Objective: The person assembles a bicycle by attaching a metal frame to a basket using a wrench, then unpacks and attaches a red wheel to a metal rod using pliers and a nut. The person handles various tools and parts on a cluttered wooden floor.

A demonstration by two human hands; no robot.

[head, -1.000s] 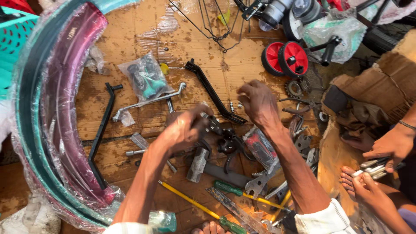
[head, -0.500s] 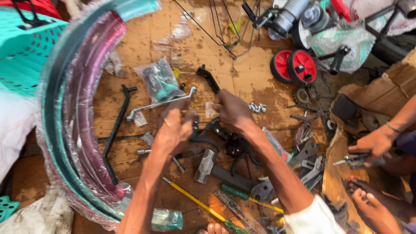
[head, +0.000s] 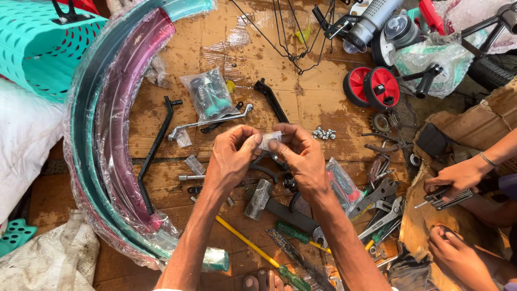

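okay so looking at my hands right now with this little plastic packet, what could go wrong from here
1. Both hands, left hand and right hand, pinch the small clear packet above a cluttered board; if it tears suddenly, whatever is inside could scatter among the tools and the loose nuts.
2. The hammer and wrenches lie right under your wrists, so a dropped piece may slip beneath them.
3. Another person's hands work close on the right; elbows could bump.
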